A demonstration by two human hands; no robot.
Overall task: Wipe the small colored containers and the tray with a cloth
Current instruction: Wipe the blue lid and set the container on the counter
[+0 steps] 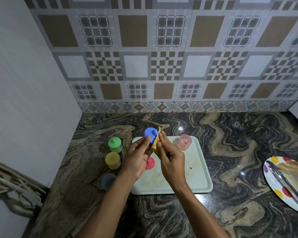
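Note:
My left hand (pixel 137 157) holds a blue lid (pixel 150 133) up above the pale tray (pixel 199 169). My right hand (pixel 170 160) grips a tan cloth (pixel 156 146) and presses it against the lid's right side. On the tray stand a clear pink container (pixel 184 142) at the far right corner and a pink lid (pixel 150 163), partly hidden by my left hand. Left of the tray, on the counter, stand a green container (pixel 114 144), a yellow container (pixel 112 160) and a bluish open container (pixel 108 180).
A plate (pixel 275 182) with coloured dots, metal tongs (pixel 285 184) and flatbread lies at the counter's right edge. The tiled wall runs along the back, a plain wall on the left. A tangle of cord (pixel 12 191) hangs at the lower left.

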